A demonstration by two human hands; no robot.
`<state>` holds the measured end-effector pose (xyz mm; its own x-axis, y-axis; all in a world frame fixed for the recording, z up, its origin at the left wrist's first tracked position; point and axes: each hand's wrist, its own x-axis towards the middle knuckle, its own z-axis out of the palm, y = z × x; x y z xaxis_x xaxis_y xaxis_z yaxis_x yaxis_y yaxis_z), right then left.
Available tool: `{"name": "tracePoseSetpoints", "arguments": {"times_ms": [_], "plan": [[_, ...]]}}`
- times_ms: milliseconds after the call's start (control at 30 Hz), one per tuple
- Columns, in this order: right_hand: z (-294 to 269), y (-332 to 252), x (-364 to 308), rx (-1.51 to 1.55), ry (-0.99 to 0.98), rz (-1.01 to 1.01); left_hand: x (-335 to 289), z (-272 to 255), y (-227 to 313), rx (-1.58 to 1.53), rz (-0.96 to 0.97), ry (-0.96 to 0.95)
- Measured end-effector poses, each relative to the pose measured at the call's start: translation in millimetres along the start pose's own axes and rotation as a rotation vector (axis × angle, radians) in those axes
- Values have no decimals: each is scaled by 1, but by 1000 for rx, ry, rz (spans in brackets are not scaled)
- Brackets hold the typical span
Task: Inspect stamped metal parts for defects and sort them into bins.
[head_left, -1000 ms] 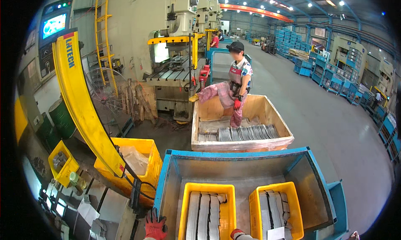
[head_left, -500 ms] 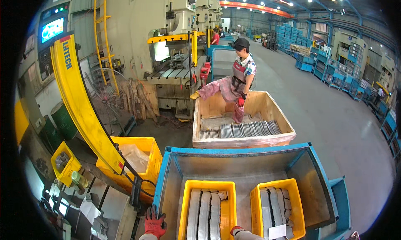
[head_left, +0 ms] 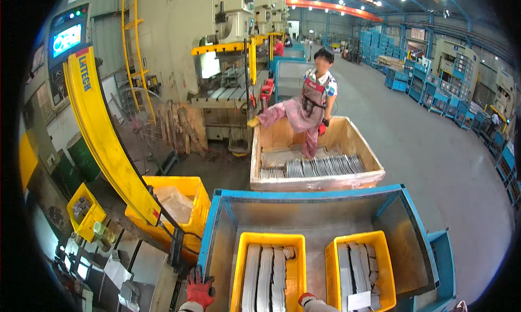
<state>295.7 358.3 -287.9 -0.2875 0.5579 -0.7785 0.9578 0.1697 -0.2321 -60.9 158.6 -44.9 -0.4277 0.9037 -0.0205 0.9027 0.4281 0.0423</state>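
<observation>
My left hand (head_left: 200, 290), in a red glove with dark fingertips, rests at the left rim of a blue metal bin (head_left: 320, 196), its fingers spread and holding nothing I can see. Only part of my right hand (head_left: 307, 298), in a red glove, shows beside the right wall of a yellow crate (head_left: 296, 239); its fingers are hidden. Rows of stacked grey metal parts (head_left: 265, 279) fill much of that crate. To its right, a second yellow crate (head_left: 384, 257) holds similar parts (head_left: 358, 268), with a white paper (head_left: 359, 301) lying on top.
Beyond the bin, a co-worker (head_left: 315, 97) straddles the edge of a wooden box (head_left: 355, 138) holding rows of metal parts (head_left: 325, 166). On the left stand a yellow curved arm (head_left: 103, 127), a large yellow crate (head_left: 202, 203) and a worktable (head_left: 146, 268). A press machine (head_left: 230, 67) stands behind.
The co-worker in the wooden box has raised their head from looking down to facing my way. My hands stay almost where they were.
</observation>
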Motion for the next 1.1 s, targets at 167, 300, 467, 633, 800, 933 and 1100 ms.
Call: {"name": "tracePoseSetpoints", "arguments": {"times_ms": [167, 300, 467, 633, 800, 933, 1100], "plan": [[-8, -3, -3, 0, 1, 6, -7, -36, 23, 37, -38, -204], [-6, -5, -3, -2, 4, 0, -10, -21, 13, -5, -2, -94], [-6, -5, -6, -6, -4, 10, -10, -36, 18, 31, -38, -177], [-5, -4, -4, -15, -9, 20, -9, -39, 19, 9, -37, -187], [0, -3, -4, -27, -18, 28, -5, -28, 15, 12, -24, -148], [1, -4, -4, -27, -26, 29, -6, -30, 16, -67, -25, -130], [10, -1, -8, -35, -49, 36, -14, -29, 16, -10, -55, -156]]}}
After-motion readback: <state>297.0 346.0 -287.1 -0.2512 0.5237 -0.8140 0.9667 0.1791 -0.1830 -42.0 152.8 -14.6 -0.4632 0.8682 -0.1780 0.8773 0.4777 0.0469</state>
